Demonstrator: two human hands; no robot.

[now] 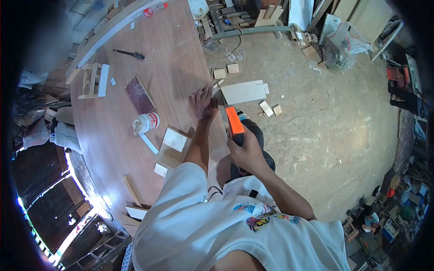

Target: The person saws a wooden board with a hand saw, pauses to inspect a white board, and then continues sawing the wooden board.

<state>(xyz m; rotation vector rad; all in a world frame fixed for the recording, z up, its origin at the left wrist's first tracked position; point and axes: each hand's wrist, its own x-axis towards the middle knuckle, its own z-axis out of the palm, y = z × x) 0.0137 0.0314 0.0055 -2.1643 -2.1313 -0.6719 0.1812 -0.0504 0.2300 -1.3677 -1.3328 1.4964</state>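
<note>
My right hand [247, 152] is wrapped round the orange and black handle of a handsaw [234, 121], just off the table's edge. Its thin blade, seen nearly edge-on, points away from me along that edge. At the same edge my left hand [203, 104] lies palm down on the brown table [176, 63], fingers stretched out and slightly apart. A small light wood strip [219, 83] sticks out past the edge beside the left fingertips; any part under the hand is hidden. Nearest on the table are a white tub [146, 123] and a dark red board [139, 95].
On the table are a black tool [129, 54], a small wooden frame [95, 80], white-faced wood pieces [174, 139] and a bottle [155, 9]. Wood offcuts [266, 108] and a pale panel [245, 91] lie on the floor. Another person [370, 221] is far right.
</note>
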